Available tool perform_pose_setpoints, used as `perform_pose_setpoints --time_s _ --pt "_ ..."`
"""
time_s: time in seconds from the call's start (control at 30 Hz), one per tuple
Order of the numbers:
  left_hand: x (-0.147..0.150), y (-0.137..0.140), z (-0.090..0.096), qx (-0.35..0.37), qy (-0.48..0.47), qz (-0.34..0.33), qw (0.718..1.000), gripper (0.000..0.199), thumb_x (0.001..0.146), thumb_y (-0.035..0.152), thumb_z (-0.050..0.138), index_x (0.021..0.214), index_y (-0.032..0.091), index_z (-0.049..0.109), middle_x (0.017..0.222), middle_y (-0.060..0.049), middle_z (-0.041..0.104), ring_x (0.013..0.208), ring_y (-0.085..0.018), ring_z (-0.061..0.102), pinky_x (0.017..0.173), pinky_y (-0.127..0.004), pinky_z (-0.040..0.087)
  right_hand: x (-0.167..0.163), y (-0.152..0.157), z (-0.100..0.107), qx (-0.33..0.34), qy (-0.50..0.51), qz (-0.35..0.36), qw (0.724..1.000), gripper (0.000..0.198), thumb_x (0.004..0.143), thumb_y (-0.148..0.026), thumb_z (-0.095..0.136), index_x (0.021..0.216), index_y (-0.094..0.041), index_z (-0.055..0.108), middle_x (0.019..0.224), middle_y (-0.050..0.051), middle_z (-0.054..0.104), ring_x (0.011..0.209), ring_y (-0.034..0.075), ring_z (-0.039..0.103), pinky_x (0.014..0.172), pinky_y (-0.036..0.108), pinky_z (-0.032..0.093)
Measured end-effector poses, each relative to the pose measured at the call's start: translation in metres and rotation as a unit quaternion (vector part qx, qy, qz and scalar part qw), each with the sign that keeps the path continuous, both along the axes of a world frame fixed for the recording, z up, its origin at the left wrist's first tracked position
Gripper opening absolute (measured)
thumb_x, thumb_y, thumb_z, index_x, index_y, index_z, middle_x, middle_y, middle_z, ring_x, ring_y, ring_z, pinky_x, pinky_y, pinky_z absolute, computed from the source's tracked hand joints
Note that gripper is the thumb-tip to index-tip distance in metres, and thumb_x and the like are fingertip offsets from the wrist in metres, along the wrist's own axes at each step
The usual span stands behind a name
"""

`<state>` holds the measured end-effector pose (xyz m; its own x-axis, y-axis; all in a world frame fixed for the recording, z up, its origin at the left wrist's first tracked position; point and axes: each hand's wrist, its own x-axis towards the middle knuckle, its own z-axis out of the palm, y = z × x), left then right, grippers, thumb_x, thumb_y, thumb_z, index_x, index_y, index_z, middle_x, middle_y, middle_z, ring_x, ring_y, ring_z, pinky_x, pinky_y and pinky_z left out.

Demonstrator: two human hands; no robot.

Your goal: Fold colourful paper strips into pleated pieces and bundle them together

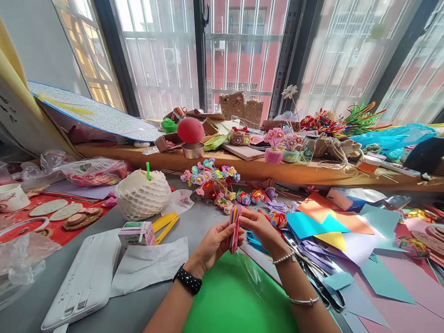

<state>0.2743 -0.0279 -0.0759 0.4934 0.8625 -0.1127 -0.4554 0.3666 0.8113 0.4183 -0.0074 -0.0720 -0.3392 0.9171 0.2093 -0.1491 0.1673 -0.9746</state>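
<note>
My left hand [213, 243] and my right hand [261, 228] meet over the near part of the grey table. Between their fingers is a narrow bundle of multicoloured striped strips [234, 229], standing roughly upright; it looks like folded paper. Fingers of both hands are closed on it, the left from the left side and the right near its top. Below the hands spreads a large, smooth, rounded green surface [234, 297], partly covered by my forearms. Just beyond the bundle are small folded balls of coloured paper [257, 196] and a cluster of small crocheted-looking flowers [211, 176].
To the left are a white power bank [83, 278], a pink carton [137, 233], a white tissue [150, 266] and a coconut in foam net [143, 193]. On the right lie coloured paper sheets [388, 277] and scissors [334, 298]. A red balloon [190, 130] sits on the wooden ledge.
</note>
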Motion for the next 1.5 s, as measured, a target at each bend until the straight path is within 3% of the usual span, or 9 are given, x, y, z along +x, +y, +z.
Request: perform_pose_setpoints --time_s 0.1,0.27,0.6,0.73,0.93,1.13,1.23,1.37,1.5 --pt "0.000 -0.002 0.002 -0.004 0.004 -0.038 0.999 0.020 0.069 0.025 0.057 0.082 0.009 0.059 0.072 -0.008 0.061 0.059 -0.011 0.057 0.061 -0.022 0.045 0.001 -0.002 0.000 -0.024 0.029 0.050 0.998 0.021 0.069 -0.030 0.057 0.086 -0.018 0.061 0.087 0.003 0.059 0.084 0.016 0.052 0.080 0.030 0.036" --pt "-0.002 -0.002 0.001 -0.006 0.023 -0.071 0.997 0.024 0.070 0.029 0.055 0.081 0.007 0.060 0.075 -0.010 0.062 0.065 -0.013 0.058 0.063 -0.023 0.043 0.000 -0.002 -0.001 -0.071 0.068 0.067 0.993 0.026 0.067 -0.028 0.060 0.092 -0.018 0.059 0.082 0.004 0.060 0.078 0.015 0.054 0.072 0.028 0.040" --pt "0.000 -0.003 0.002 0.014 0.026 -0.108 0.994 0.028 0.071 0.038 0.051 0.081 0.012 0.052 0.063 0.000 0.050 0.051 -0.006 0.046 0.052 -0.021 0.038 -0.003 0.000 0.000 -0.094 0.078 0.023 0.992 0.020 0.062 -0.025 0.065 0.078 -0.017 0.057 0.074 0.001 0.058 0.071 0.013 0.054 0.064 0.025 0.042" --pt "0.000 0.000 0.004 0.072 0.117 -0.105 0.985 0.030 0.069 0.041 0.052 0.081 0.014 0.047 0.056 0.005 0.042 0.044 -0.004 0.037 0.044 -0.018 0.030 -0.005 0.001 -0.002 -0.075 0.075 -0.006 0.994 0.020 0.061 -0.027 0.065 0.076 -0.016 0.056 0.069 0.000 0.057 0.067 0.012 0.053 0.059 0.022 0.041" --pt "-0.011 0.006 0.007 0.173 0.273 -0.097 0.941 0.027 0.071 0.040 0.047 0.080 0.015 0.048 0.047 0.008 0.034 0.038 -0.004 0.028 0.038 -0.019 0.019 0.001 0.002 -0.003 -0.019 0.005 0.034 0.999 0.025 0.059 -0.026 0.065 0.080 -0.017 0.055 0.068 -0.002 0.056 0.058 0.009 0.051 0.057 0.022 0.040" --pt "-0.023 0.002 0.017 0.120 0.295 -0.181 0.931 0.026 0.070 0.041 0.048 0.074 0.016 0.047 0.050 0.008 0.033 0.038 -0.003 0.023 0.036 -0.018 0.014 0.007 -0.004 0.005 0.008 -0.108 0.077 0.991 0.031 0.061 -0.028 0.063 0.087 -0.014 0.057 0.067 0.002 0.059 0.061 0.013 0.055 0.054 0.023 0.042" --pt "-0.026 0.002 0.021 0.136 0.324 -0.189 0.917 0.028 0.069 0.041 0.048 0.082 0.015 0.051 0.053 0.005 0.042 0.038 -0.003 0.028 0.036 -0.016 0.016 0.004 -0.011 0.004 0.000 -0.127 0.038 0.991 0.025 0.061 -0.031 0.063 0.077 -0.013 0.059 0.060 0.002 0.058 0.053 0.011 0.053 0.045 0.020 0.038" --pt "-0.025 0.004 0.020 0.213 0.372 -0.095 0.898 0.037 0.067 0.037 0.051 0.098 0.016 0.054 0.057 0.002 0.050 0.044 -0.006 0.039 0.038 -0.015 0.025 0.001 -0.023 -0.008 -0.025 -0.082 -0.057 0.995 0.024 0.062 -0.034 0.062 0.071 -0.013 0.056 0.055 0.000 0.057 0.049 0.011 0.052 0.044 0.020 0.038" --pt "-0.021 0.005 0.015 0.243 0.396 -0.053 0.884 0.035 0.067 0.038 0.051 0.093 0.016 0.060 0.051 0.003 0.047 0.042 -0.006 0.036 0.039 -0.016 0.026 0.000 -0.032 -0.023 -0.048 -0.025 -0.116 0.992 0.025 0.061 -0.036 0.062 0.069 -0.013 0.054 0.054 0.000 0.055 0.048 0.011 0.051 0.048 0.023 0.041"
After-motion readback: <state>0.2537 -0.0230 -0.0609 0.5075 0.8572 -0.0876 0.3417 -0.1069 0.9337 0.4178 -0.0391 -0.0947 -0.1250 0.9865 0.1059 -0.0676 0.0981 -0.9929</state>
